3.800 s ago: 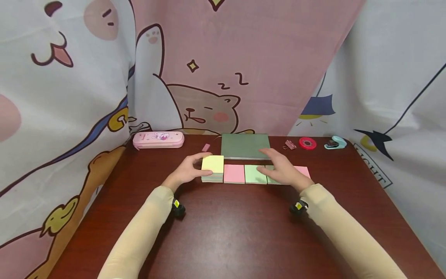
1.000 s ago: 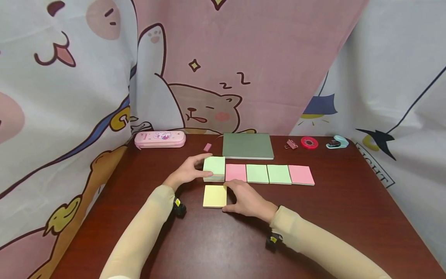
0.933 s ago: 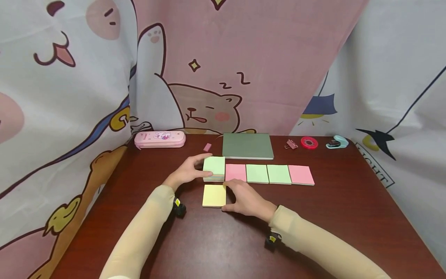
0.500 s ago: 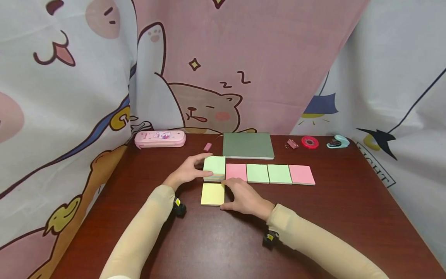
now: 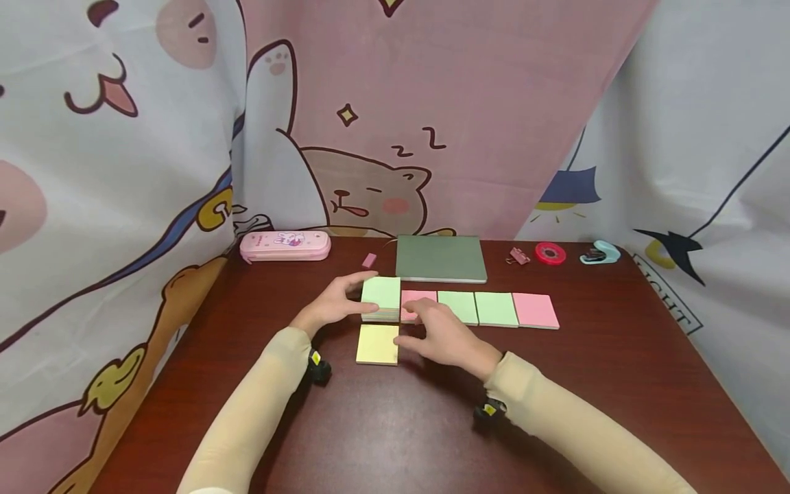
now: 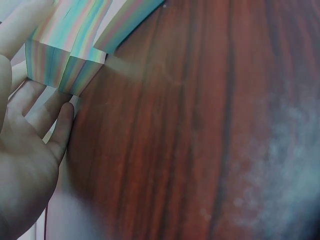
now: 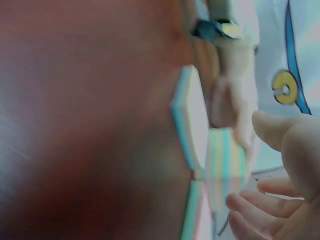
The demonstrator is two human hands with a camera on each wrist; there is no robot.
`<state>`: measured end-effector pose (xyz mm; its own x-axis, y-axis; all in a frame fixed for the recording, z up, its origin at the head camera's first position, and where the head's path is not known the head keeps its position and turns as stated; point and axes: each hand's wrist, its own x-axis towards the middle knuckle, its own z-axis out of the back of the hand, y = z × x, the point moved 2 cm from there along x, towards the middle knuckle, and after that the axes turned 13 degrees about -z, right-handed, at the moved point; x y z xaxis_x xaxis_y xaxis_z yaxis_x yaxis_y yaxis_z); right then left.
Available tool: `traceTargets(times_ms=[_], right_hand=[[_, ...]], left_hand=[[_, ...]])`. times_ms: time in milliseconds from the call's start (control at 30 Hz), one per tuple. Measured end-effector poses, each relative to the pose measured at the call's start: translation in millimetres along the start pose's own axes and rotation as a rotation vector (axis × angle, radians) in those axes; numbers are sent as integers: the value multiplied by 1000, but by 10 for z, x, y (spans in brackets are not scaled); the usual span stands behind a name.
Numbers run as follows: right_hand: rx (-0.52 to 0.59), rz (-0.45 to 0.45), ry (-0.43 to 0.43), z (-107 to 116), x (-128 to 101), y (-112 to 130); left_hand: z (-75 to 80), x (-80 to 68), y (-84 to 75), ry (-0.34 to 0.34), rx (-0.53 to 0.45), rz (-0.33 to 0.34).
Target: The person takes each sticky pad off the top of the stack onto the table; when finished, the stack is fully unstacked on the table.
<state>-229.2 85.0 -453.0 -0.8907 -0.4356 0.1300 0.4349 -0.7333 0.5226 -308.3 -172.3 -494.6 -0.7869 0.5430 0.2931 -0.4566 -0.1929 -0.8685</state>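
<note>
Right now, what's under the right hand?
The right hand covers the front of a pink pad and bare table. The yellow pad lies just beside its fingertips, uncovered. Whether the fingers touch the pink pad is hidden.

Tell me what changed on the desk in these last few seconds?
The yellow pad came off the stack and now lies on the table just in front of it; the stack's top is now green. The right hand let the pad go and reaches back toward the stack. The left hand kept its grip on the stack; the row of pads stayed put.
</note>
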Motion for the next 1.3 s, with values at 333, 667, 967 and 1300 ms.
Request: traceTargets(times_ms=[333,667,967,1300], right_hand=[[-94,45,-13,75,587,-49],[-73,11,114,-56,765,-38],[-64,44,42,35,612,-254],[-8,33,15,252,16,-463]], left_hand=[[5,10,-7,19,4,-28],[12,7,11,44,15,-38],[8,-20,22,73,33,18],[-6,-23,24,41,34,34]])
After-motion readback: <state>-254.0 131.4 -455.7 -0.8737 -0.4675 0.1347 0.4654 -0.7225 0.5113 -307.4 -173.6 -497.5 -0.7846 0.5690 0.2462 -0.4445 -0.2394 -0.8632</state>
